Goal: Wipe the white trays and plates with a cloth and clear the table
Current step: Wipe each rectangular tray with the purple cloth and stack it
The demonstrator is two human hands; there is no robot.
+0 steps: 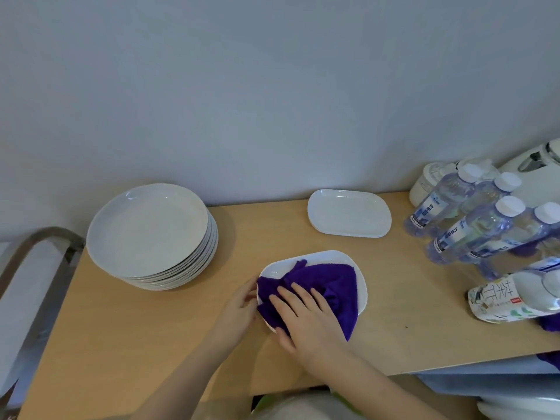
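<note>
purple cloth (pixel 328 287) crumpled on white oblong tray (pixel 321 258); right hand (pixel 306 316) flat, fingers spread, pressing cloth; left hand (pixel 239 310) gripping tray rim.

Right hand (pixel 306 318) flat, palm down, fingers straight and spread, pressing forward. Left hand (pixel 239 310) sits just beside it, fingers curled at an edge. Both bare forearms angle in from below, nearly touching.
</note>
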